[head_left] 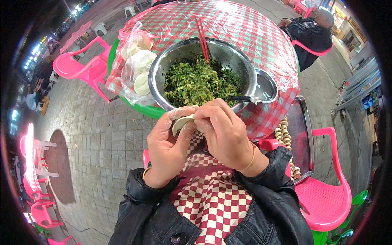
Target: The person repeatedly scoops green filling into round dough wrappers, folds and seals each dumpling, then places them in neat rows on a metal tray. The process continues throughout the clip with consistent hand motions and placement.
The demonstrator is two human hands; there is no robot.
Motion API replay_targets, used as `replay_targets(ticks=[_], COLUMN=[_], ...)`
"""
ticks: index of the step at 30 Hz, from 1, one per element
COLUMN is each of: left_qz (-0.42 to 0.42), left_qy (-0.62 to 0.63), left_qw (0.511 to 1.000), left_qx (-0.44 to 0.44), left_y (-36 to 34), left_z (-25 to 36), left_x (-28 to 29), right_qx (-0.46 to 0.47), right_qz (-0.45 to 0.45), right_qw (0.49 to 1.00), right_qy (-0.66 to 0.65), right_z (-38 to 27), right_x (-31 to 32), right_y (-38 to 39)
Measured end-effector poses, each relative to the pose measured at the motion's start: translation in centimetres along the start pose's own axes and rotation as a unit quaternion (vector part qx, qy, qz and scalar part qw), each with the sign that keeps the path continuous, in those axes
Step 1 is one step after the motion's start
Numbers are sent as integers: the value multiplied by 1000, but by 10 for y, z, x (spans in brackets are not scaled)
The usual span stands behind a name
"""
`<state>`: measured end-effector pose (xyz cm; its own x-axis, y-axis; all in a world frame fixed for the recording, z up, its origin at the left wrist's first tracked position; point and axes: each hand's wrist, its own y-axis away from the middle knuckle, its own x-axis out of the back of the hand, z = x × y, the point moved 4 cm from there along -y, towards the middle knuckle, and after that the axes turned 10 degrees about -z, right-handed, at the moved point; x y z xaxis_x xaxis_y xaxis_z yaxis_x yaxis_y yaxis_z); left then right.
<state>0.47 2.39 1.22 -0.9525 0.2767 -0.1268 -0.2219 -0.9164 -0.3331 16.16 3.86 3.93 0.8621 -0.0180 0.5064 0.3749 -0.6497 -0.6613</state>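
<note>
Between both hands, in front of my chest, is a dumpling (182,123) of pale dough folded over, with a little dark filling showing at its lower left. My left hand (169,141) curls round it, thumb in front and fingers behind. The fingertips of my right hand (220,132) pinch its upper right edge; they partly hide it. Flour whitens my fingers. Just beyond stands a large steel bowl (154,79) of chopped green filling (200,81), with red chopsticks (201,38) leaning in it. Left of the bowl, round dough wrappers (142,84) lie in a clear plastic bag (130,77).
A small metal bowl (267,83) with clear liquid sits right of the big bowl, a black handle beside it. The round table has a red checkered cloth (245,24). At right, a tray (304,134) holds rows of dumplings (283,132) near a pink chair (326,200). A person (314,36) sits beyond.
</note>
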Motion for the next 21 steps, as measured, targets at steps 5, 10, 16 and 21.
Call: replay_targets(ticks=[5, 10, 16, 21], left_qz=[34, 59, 114, 33], left_qy=[35, 100, -38, -153], left_qw=[999, 993, 988, 961], left_qx=[-16, -37, -101, -229], left_y=[-1, -1, 4, 6], left_z=[-1, -7, -11, 5], left_x=[3, 5, 10, -2], right_qx=[-16, -11, -17, -117], right_qz=[9, 10, 27, -103], right_qw=[1000, 1000, 999, 917], right_qy=[-7, -22, -23, -368], right_z=[-1, -4, -2, 2], right_x=[-1, -4, -6, -8], right_y=[2, 2, -1, 17])
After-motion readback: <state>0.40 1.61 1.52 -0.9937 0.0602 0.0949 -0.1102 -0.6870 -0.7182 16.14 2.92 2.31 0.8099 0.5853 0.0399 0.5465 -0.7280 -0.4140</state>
